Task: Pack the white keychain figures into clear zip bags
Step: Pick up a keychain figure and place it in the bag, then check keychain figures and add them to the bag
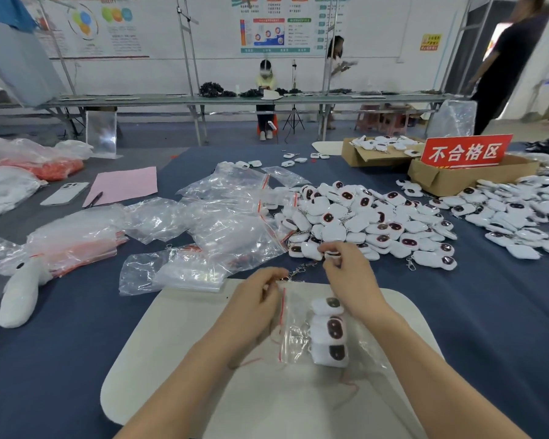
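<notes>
Head view, down over table (457, 343)

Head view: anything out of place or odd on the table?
One thing: a white plush toy with a black eye lies among the clear zip bags at the left, unlike the white keychain figures piled right. Otherwise just working clutter.

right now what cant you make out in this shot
All in the head view:
- Figure in the right hand: the fingers cover most of it.
- Bag mouth under the left hand: open or sealed, unclear through glare.
- Wall posters: text too small, blurred.
- Person at top right: motion-blurred, cut off by the edge.
</notes>
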